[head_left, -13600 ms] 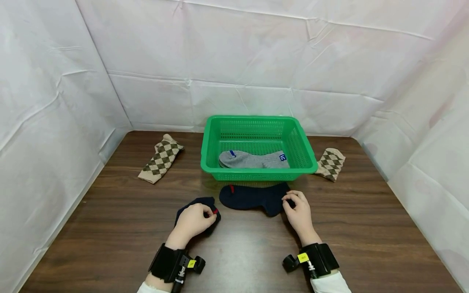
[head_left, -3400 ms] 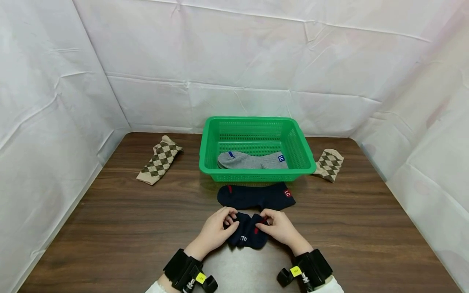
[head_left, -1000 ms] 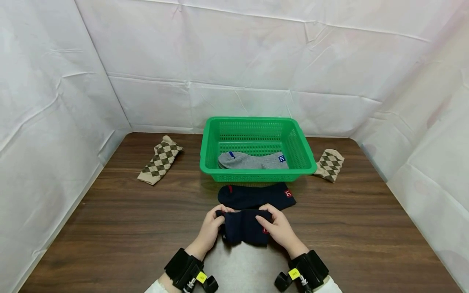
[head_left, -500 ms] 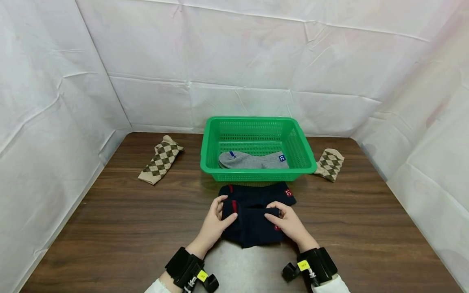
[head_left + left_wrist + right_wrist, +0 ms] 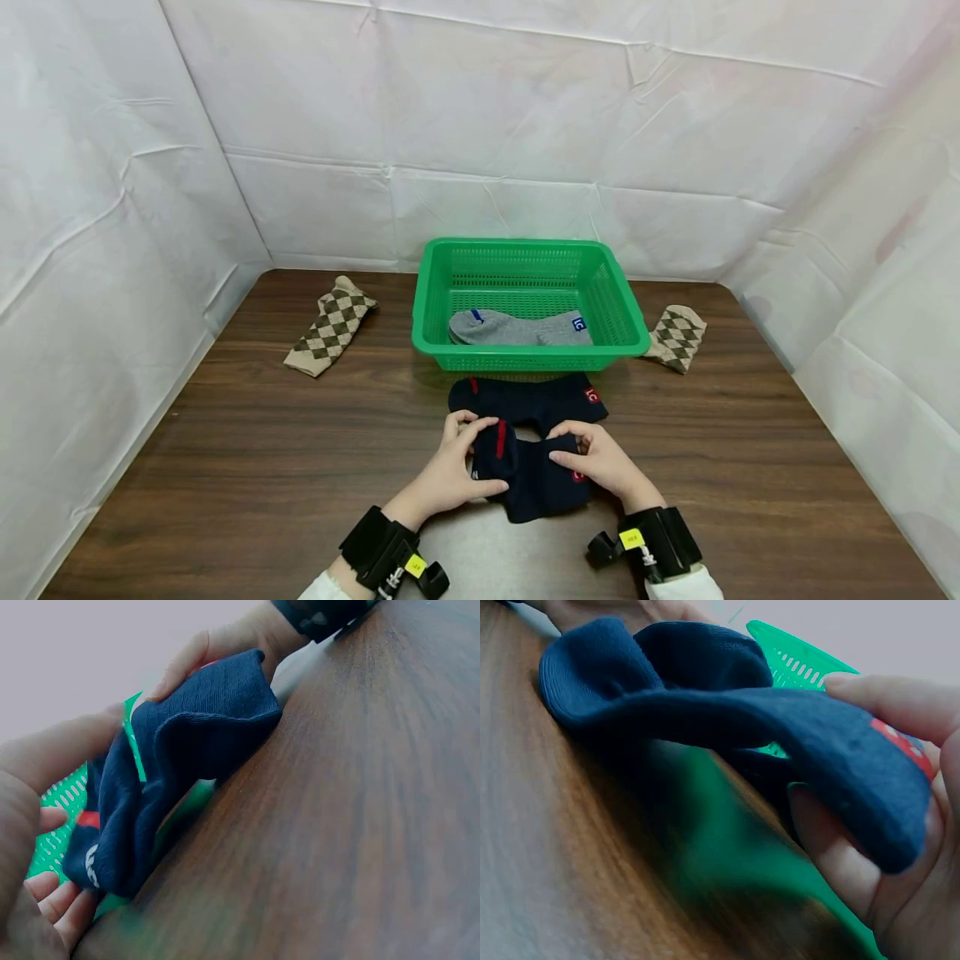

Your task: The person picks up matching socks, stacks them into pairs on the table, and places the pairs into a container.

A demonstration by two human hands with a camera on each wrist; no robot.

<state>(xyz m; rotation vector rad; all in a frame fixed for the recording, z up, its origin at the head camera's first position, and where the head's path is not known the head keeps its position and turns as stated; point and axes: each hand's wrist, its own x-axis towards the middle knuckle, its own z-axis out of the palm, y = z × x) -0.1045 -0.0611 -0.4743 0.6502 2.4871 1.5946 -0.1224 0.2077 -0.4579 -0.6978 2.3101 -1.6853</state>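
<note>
A navy sock (image 5: 540, 479) with a red stripe at its toe is held between both hands, near the front middle of the table. My left hand (image 5: 444, 477) spans the toe end, thumb on the near side and fingers on the far side. At the cuff, my right hand (image 5: 609, 468) pinches the cloth beside a red label. The right wrist view shows the sock (image 5: 840, 765) between thumb and fingers, its foot part sagging and folded. Just beyond it, a second navy sock (image 5: 525, 397) lies flat, partly overlapped by the held one.
A green plastic basket (image 5: 525, 353) stands at the back with grey socks (image 5: 517, 328) inside. One argyle sock (image 5: 330, 327) lies at the back left, another (image 5: 678, 337) against the basket's right side. White sheeting (image 5: 480, 125) walls the wooden table (image 5: 262, 483).
Earlier the held sock lay bunched at the left; both hands since brought it to the middle and spread it. In the last half second it has shifted slightly right and nearer, the left hand opening wider.
</note>
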